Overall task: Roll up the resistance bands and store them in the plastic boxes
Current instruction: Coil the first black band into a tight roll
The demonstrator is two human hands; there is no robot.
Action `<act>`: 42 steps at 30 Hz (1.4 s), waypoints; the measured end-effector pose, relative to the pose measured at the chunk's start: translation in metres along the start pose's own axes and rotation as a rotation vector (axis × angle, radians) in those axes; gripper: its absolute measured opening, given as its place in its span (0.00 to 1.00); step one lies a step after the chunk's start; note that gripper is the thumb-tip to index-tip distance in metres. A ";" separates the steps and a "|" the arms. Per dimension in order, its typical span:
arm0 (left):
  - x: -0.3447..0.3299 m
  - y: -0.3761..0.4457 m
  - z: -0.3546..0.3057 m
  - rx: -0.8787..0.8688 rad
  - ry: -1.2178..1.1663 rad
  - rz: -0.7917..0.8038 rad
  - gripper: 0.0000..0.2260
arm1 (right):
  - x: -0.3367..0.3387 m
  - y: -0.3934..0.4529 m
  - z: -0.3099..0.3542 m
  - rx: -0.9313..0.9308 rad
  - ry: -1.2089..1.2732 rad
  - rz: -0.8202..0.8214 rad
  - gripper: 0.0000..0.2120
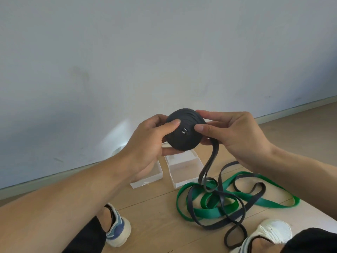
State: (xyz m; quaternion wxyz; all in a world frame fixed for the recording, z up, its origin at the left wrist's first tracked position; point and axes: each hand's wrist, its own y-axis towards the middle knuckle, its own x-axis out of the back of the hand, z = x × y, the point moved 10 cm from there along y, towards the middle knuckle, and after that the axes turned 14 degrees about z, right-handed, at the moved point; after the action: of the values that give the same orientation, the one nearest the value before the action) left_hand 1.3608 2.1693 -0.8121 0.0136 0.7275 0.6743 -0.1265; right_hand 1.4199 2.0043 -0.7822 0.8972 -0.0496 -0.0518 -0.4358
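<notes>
Because the black band [221, 201] is only partly wound, with a long tail hanging from the roll [184, 131] down to the wooden floor [155, 216] and lying looped over the green band [209, 212], the likeliest trouble seems to be a snag: the loose black loops could drag the green band along or knot as they are drawn up. The coil looks stepped and cone-like rather than flat, so its inner turns might slip sideways and spring apart if either grip eases. The left hand [145, 143] is curled round the roll, thumb pressed on its near face and fingers behind it. The right hand [235, 132] pinches the roll's right edge, thumb on the face, fingers curled over the rim where the tail leaves. Two open plastic boxes [182, 172] stand on the floor below the hands, near the wall; neither shows a band inside
</notes>
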 end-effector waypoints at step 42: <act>-0.002 -0.001 -0.008 0.026 -0.111 0.100 0.07 | 0.005 0.009 -0.012 -0.049 0.136 0.190 0.12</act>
State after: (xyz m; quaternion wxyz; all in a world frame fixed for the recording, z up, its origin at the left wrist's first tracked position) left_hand 1.3610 2.1685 -0.8042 0.0479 0.7521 0.6337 -0.1747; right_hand 1.4306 2.0049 -0.7940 0.9344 -0.0465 0.0249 -0.3524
